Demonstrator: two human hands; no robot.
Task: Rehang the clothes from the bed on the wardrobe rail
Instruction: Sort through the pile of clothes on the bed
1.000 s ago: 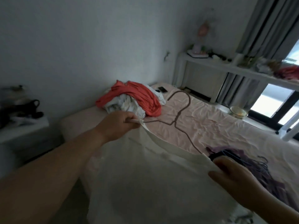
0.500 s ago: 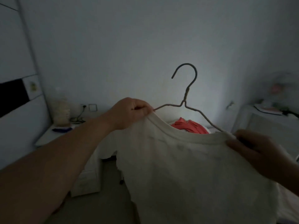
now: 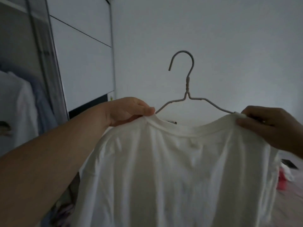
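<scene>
Shirt [image 3: 177, 174], white, is held up in mid-air in the head view, spread between both hands in front of a pale wall [image 3: 213, 38]. It is threaded on a wire hanger [image 3: 186, 89], whose hook stands upright above the collar with its open end turned to the left; the hanger's two sloping arms run down into the neckline on either side. The left hand [image 3: 126, 110] is curled round the shirt's left shoulder at the collar, the cloth being pinched under the thumb where the hanger arm enters it. The right hand [image 3: 268, 126] is closed on the other shoulder, the fabric being bunched between thumb and fingers; a ring is seen on one finger. At the left, a wardrobe [image 3: 78, 54] with a pale sliding door is seen, and inside its open part hung clothes [image 3: 21, 108], white and blue, are visible. At the lower right edge, part of the bed [image 3: 291, 202] is seen, with a red garment [image 3: 282, 181] lying on it beside the shirt's hem.
</scene>
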